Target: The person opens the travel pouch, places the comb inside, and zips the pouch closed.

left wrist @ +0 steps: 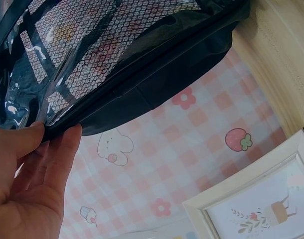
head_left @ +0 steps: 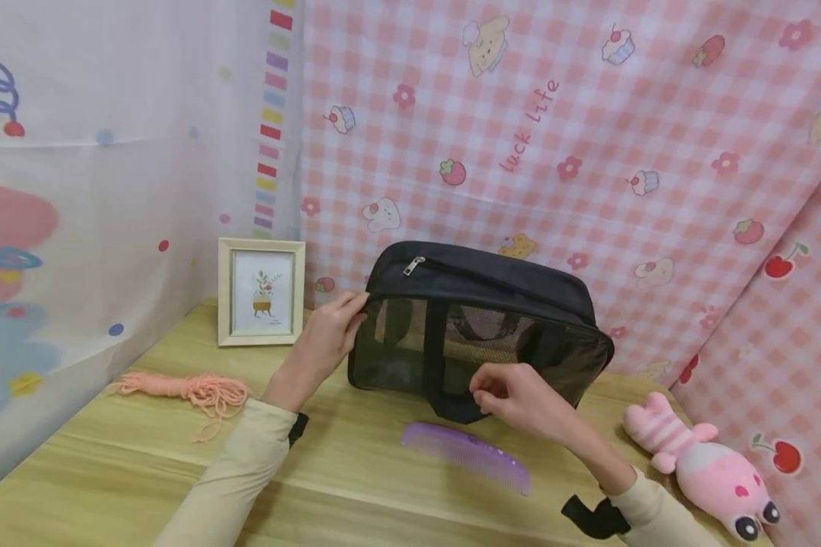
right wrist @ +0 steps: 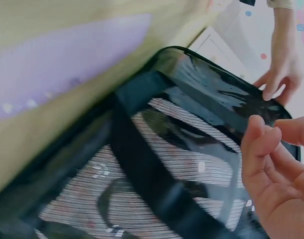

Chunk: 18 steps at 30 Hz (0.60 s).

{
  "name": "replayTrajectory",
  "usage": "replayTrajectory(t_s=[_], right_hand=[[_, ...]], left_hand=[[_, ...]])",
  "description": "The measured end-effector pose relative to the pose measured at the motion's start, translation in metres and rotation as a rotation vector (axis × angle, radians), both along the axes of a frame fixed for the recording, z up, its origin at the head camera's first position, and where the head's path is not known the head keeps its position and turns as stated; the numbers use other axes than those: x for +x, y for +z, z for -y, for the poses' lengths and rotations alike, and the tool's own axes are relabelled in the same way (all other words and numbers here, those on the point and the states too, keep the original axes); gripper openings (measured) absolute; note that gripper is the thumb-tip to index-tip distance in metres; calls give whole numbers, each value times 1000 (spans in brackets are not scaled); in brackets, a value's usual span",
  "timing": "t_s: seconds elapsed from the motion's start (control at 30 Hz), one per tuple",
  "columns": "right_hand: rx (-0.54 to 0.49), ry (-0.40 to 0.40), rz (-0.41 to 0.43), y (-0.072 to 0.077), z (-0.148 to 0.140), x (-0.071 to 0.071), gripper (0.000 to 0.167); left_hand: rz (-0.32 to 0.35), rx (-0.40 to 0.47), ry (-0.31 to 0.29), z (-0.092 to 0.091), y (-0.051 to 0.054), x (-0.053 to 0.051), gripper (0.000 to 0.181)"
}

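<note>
A black bag [head_left: 534, 285] with a clear front and mesh behind stands upright on the wooden table. My left hand [head_left: 321, 338] pinches its upper left edge between thumb and fingers, as the left wrist view also shows. My right hand [head_left: 520, 395] hovers before the bag's front, fingers loosely curled around nothing, beside the black handle strap [head_left: 435, 349] that hangs down. In the right wrist view, a gap separates the right fingers from that strap. A metal zipper pull [head_left: 413, 266] lies at the left end of the top. Just in front of the bag is a purple comb [head_left: 468, 452].
Behind the left hand stands a cream picture frame [head_left: 226, 296]. A bundle of peach cord [head_left: 185, 387] lies at the table's left side. A pink plush toy [head_left: 708, 467] lies at the right. Patterned cloths [head_left: 575, 121] hang behind and beside the table.
</note>
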State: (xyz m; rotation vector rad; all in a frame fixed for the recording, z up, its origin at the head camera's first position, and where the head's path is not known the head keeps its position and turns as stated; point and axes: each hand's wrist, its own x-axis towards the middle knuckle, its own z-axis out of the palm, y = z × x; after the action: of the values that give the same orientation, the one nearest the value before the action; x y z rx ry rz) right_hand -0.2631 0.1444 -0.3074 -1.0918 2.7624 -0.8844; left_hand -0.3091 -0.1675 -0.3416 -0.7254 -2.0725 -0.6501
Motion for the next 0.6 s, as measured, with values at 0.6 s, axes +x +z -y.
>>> replayTrajectory(t_s=[0.6], right_hand=[[59,-172,16,-80,-34,0,18]], left_hand=[[-30,-7,-11,3,-1,-1,28]])
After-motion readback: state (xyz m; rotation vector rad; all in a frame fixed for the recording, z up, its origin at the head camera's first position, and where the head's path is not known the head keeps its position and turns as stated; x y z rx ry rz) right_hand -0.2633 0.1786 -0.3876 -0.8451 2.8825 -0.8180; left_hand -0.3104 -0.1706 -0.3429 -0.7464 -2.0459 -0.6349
